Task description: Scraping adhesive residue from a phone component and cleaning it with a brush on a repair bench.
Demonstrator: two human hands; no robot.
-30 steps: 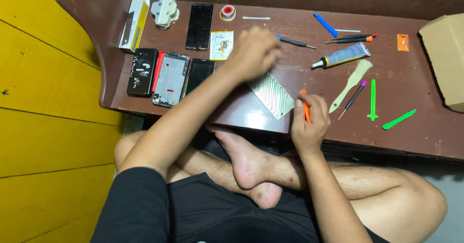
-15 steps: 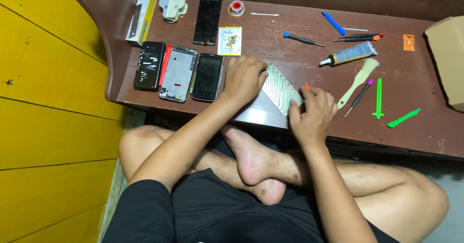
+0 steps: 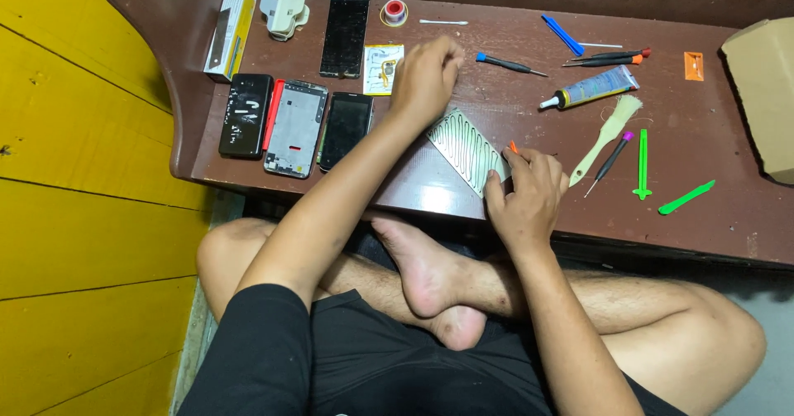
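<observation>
Shifted since the earlier frame: left hand [image 3: 426,77] now farther up the counter [image 3: 719,217], past the upper corner of the pale panel [image 3: 467,147] rather than resting on it; right hand [image 3: 529,197] much as before at the panel's lower right edge.

Left hand: fingers curled loosely, knuckles up, beside a small yellow card [image 3: 383,69]; holding anything or not, cannot tell. Right hand: fingers pressed together around a thin orange tool [image 3: 513,146], only the tip showing above the knuckles, touching or just off the panel's edge.

Panel: flat rectangle lying askew near the front edge of the counter, silvery-green, marked with a wavy serpentine line across the face; probably a phone back plate or adhesive sheet, though too small to tell.

For clean work at this edge: keep the tool tip shallow and nearly flat, steady the panel with the free hand close to the working corner, advance along the edge in short strokes rather than levering at one spot.

Nearby: three dark phones and a bare frame [image 3: 296,128] to the left; glue tube [image 3: 591,88], brush [image 3: 608,135], green pry sticks [image 3: 642,164] to the right.
</observation>
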